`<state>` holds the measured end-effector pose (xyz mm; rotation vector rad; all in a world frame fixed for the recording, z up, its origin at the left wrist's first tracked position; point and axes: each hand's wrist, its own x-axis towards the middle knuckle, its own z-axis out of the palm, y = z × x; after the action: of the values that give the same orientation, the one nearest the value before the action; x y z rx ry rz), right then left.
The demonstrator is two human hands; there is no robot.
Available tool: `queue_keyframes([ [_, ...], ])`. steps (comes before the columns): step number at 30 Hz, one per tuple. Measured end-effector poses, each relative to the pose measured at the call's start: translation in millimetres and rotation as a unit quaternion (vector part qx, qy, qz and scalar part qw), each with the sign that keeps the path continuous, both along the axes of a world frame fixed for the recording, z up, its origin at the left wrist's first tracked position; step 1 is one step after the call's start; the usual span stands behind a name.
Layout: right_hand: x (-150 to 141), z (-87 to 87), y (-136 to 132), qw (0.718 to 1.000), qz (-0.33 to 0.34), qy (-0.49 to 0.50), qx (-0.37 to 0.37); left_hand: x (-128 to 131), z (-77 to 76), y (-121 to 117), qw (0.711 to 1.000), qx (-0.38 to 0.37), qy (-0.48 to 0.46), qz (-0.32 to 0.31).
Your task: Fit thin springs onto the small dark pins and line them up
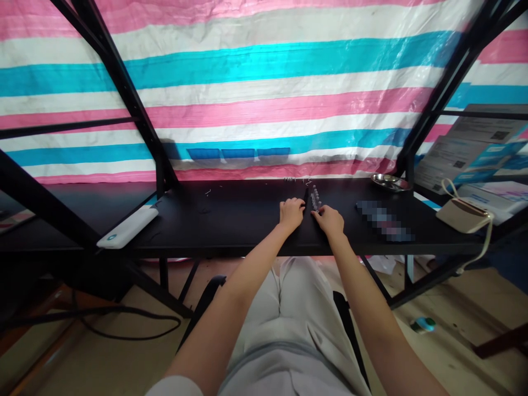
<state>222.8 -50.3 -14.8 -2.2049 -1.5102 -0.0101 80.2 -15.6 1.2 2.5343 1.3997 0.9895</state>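
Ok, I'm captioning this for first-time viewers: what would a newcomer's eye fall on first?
Probably the striped sheet, pink, white and blue, across the background behind the black table. Next, the left hand and right hand near the table's middle, the right at the near end of a row of small pieces. A shiny dish sits back right.

The striped sheet (268, 33) looks like creased, glossy plastic; the desktop (235, 226) is smooth and matt, the frame (141, 110) dark metal. The round dish (391, 182) is polished metal, the white case (130, 226) smooth plastic, the trousers (289, 324) matt cloth. The knobbly strip (315, 196) has a greyish sheen.
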Motion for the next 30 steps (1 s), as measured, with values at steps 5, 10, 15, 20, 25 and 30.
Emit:
queue_keyframes([
  [5,-6,-0.9,-2,0.993,0.107,-0.023,0.036,-34,7.6,16,0.999,0.005,-0.028,-0.027],
  [10,-28,4.1,5,0.952,0.285,-0.041,0.104,-82,5.2,38,0.986,-0.013,-0.164,-0.017],
  [15,-58,14.4,28,0.950,0.285,-0.044,0.116,-103,-5.9,43,0.957,-0.043,-0.288,0.009],
  [20,-78,10.5,37,0.957,0.258,-0.013,0.135,-104,-5.8,37,0.952,-0.046,-0.304,0.012],
  [25,-81,5.0,28,0.959,0.259,-0.023,0.116,-106,-2.8,34,0.948,-0.049,-0.315,0.013],
  [30,-80,6.2,26,0.961,0.254,-0.039,0.099,-106,-1.8,33,0.947,-0.059,-0.316,0.011],
])
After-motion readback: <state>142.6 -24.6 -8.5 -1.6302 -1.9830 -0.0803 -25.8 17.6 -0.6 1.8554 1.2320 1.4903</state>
